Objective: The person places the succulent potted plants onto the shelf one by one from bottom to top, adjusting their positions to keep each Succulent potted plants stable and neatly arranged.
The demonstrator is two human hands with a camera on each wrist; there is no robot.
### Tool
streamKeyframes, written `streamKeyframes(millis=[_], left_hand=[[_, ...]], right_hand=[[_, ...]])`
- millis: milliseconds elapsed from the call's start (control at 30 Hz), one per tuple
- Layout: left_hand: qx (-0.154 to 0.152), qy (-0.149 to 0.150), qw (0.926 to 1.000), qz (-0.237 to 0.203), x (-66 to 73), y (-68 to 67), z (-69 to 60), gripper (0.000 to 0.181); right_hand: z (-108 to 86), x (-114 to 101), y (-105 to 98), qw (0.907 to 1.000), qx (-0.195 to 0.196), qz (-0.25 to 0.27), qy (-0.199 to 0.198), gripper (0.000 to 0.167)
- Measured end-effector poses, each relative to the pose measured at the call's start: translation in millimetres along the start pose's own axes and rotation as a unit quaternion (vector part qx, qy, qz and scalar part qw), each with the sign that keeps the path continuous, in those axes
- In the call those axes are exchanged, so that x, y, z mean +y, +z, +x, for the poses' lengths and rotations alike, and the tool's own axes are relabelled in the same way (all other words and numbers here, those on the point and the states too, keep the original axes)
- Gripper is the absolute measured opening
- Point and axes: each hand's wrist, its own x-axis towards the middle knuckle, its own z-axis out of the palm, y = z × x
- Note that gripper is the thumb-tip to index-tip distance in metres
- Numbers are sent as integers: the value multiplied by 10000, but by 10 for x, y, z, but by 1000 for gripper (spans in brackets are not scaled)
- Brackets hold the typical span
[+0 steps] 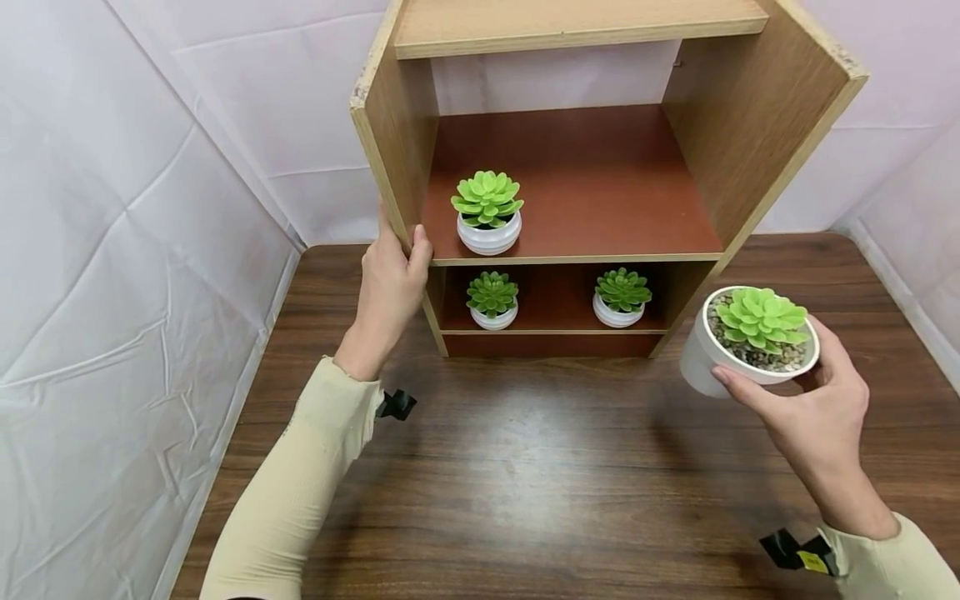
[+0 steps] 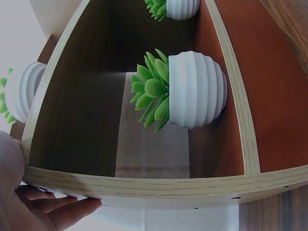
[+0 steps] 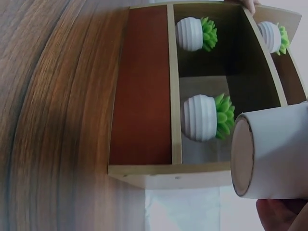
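Note:
My left hand [image 1: 390, 283] grips the left side panel [image 1: 397, 150] of a wooden shelf unit, thumb toward the front edge and fingers on the outer face. In the left wrist view the fingers [image 2: 72, 211] lie along that outer face. My right hand [image 1: 817, 408] holds a potted succulent [image 1: 761, 321] in a tall white pot with pebbles, in front of the unit's right side. The pot is tilted slightly, its base [image 3: 244, 154] raised off the floor in the right wrist view. A small succulent [image 1: 489, 212] in a ribbed white pot stands at the left of the middle shelf.
Two more succulents stand on the lower shelf, a left one [image 1: 492, 300] and a right one [image 1: 622, 297]. Dark wood-look flooring [image 1: 525, 467] lies in front. White sheeting [image 1: 112, 250] hangs at the left and behind.

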Motion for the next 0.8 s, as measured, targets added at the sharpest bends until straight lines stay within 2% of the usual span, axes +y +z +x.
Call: streamKeyframes(millis=[367, 433, 667, 800], left_hand=[[13, -9, 10000, -9, -18, 6, -1, 39], [21, 0, 10000, -11, -20, 6, 0, 38], [50, 34, 10000, 42, -10, -1, 1, 39], [38, 71, 9999, 83, -10, 2, 1, 39]], right_hand=[[21, -163, 82, 9967, 37, 629, -515, 87], [27, -244, 95, 9954, 82, 781, -554, 85], [70, -256, 124, 9930, 29, 991, -646, 84], [97, -345, 152, 9908, 36, 1150, -713, 83]])
